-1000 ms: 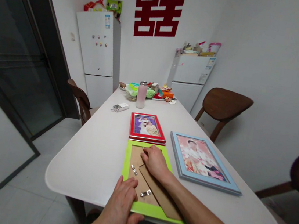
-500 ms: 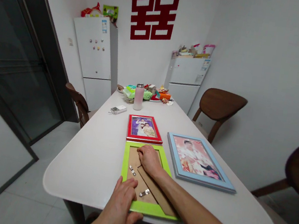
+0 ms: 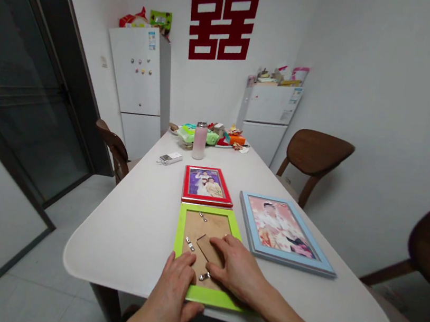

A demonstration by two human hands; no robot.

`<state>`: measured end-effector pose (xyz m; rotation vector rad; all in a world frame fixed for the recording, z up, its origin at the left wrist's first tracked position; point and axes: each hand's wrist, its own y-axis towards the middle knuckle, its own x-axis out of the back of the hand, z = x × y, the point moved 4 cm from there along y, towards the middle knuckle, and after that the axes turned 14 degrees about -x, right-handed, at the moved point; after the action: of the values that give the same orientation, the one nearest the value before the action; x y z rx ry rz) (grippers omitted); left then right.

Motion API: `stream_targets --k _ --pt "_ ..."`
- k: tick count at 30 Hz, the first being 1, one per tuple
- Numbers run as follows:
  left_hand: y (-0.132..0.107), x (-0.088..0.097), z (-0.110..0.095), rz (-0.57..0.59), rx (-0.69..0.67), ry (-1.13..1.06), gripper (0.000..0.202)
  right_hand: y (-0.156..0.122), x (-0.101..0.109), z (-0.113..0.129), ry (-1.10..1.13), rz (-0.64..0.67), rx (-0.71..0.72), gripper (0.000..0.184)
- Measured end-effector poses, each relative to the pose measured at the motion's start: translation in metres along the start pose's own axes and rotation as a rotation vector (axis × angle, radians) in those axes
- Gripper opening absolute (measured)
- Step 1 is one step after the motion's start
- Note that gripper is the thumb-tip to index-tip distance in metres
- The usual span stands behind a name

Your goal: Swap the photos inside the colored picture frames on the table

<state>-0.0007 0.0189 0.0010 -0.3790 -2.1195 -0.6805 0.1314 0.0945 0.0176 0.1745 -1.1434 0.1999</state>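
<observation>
The lime-green picture frame [image 3: 205, 258] lies face down on the white dining table [image 3: 116, 238], at the near edge and just below the red picture frame [image 3: 207, 185]. Its cardboard backing board [image 3: 199, 231] sits inside the rim, with metal turn clips [image 3: 189, 244] at its edges and a brown cardboard easel strut [image 3: 206, 248] lying on it. The frame looks light and fairly stiff, though the thin strut would likely flex; whether glass lies underneath is hidden, so it is best treated as fragile and held by the green rim, away from the clips. The left hand [image 3: 170, 293] lies across the near part of the frame with its fingers bent over the backing, but the view does not show whether it grips the rim or only presses down. The right hand [image 3: 238, 268] is open and flat, its fingertips on the backing beside the strut, and it is not clenched. The red picture frame and the blue picture frame [image 3: 287, 234] each hold a printed photo of two people. Farther along the table, a plate [image 3: 174, 129] holds snack packets, beside a pink bottle [image 3: 199, 141].
</observation>
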Motion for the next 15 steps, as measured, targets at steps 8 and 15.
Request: stream_targets --k 8,15 --pt "0.001 0.010 0.012 -0.246 0.141 -0.270 0.053 0.008 0.014 0.008 0.041 -0.028 -0.024 0.028" --pt "0.020 0.023 0.038 -0.630 0.400 -0.892 0.045 -0.002 0.027 0.033 0.137 -0.095 0.078 0.027"
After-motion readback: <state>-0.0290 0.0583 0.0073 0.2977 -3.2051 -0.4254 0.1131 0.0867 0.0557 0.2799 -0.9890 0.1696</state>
